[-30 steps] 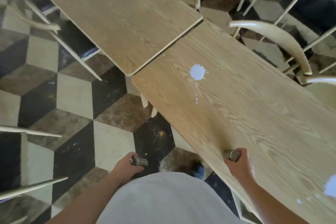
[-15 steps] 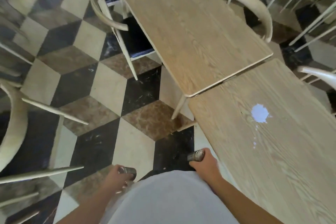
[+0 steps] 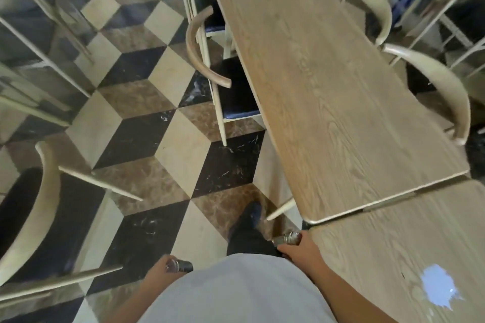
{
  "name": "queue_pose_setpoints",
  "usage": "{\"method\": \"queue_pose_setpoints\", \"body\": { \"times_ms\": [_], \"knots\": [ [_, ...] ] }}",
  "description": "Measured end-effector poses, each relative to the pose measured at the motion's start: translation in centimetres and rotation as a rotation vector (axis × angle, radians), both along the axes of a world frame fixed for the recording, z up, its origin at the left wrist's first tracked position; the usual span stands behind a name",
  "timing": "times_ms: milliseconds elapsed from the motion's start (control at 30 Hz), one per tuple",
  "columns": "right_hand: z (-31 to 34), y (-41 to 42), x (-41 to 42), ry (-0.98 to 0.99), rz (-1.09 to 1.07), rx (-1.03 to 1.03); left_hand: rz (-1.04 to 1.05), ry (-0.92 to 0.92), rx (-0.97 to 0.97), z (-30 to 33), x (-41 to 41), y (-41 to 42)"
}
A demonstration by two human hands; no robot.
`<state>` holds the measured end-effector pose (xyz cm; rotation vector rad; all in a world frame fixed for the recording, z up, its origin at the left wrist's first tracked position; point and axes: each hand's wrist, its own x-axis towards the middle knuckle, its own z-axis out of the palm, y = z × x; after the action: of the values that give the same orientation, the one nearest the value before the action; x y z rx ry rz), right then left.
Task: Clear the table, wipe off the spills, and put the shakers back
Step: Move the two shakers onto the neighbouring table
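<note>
A small metal-topped shaker (image 3: pixel 288 238) is being gripped in the right hand (image 3: pixel 301 249), the fingers curled round its body so that only the capped end is showing, pointed to the left and lying roughly level. It is being held just off the near corner of the nearer wooden table (image 3: pixel 393 257), close beside the edge. A second shaker (image 3: pixel 180 265) is being held in the left hand (image 3: pixel 162 271) in the same manner, the hand wrapped round it with the cap end sticking out to the right, low against the front of the grey shirt (image 3: pixel 236 291). Both shakers are being carried over the floor, not set on any surface.

A pale bluish-white spill (image 3: pixel 437 288) is lying on the nearer table, well to the right of the right hand. A second table (image 3: pixel 341 86) is butted against the first, end to end, stretching away. Curved-backed chairs (image 3: pixel 202 44) are being seen on both sides of it. A dark shoe (image 3: pixel 249 215) is being planted on the cube-patterned tile floor (image 3: pixel 136 123) beside a table leg.
</note>
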<state>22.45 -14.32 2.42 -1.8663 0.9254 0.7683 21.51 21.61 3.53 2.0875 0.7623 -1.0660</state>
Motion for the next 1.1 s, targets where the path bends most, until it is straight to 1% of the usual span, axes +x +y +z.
{"method": "queue_pose_setpoints", "body": {
  "times_ms": [167,267,367,400,467,567,633,700,800,867,933,1000,1100],
  "knots": [
    [1.0,-0.6,10.0,0.021,-0.016,0.07,0.051,-0.061,0.016,3.1,11.9,-2.0],
    [2.2,-1.3,15.3,0.017,-0.054,0.121,0.015,-0.137,-0.016,3.6,20.0,-4.7],
    [3.3,-2.2,18.1,-0.056,-0.142,0.039,-0.033,-0.224,0.005,4.2,26.1,-8.9],
    [3.6,-2.5,18.7,-0.07,-0.202,0.022,-0.06,-0.253,-0.006,4.6,27.6,-10.6],
    [4.1,-3.3,20.0,-0.09,-0.312,0.029,-0.194,-0.327,-0.044,5.0,30.7,-13.7],
    [4.6,-4.8,21.9,-0.1,-0.508,0.052,-0.455,-0.409,-0.118,5.5,35.5,-18.6],
    [4.4,-5.7,22.8,-0.081,-0.633,0.04,-0.558,-0.401,-0.186,5.7,38.7,-21.8],
    [3.6,-6.7,23.8,-0.05,-0.729,-0.02,-0.675,-0.385,-0.237,5.3,41.9,-25.3],
    [4.4,-7.6,25.3,0.02,-0.795,-0.083,-0.923,-0.381,-0.278,4.0,45.8,-29.4],
    [5.7,-8.2,26.6,0.082,-0.853,-0.113,-1.075,-0.372,-0.284,2.9,48.1,-31.6],
    [6.1,-8.7,27.9,0.135,-0.866,-0.175,-1.204,-0.378,-0.269,1.8,50.6,-33.9],
    [6.3,-9.4,29.1,0.187,-0.864,-0.261,-1.26,-0.411,-0.252,1.2,52.8,-36.3],
    [6.3,-10.2,30.0,0.258,-0.842,-0.338,-1.246,-0.466,-0.315,0.8,55.2,-39.1]
  ]
}}
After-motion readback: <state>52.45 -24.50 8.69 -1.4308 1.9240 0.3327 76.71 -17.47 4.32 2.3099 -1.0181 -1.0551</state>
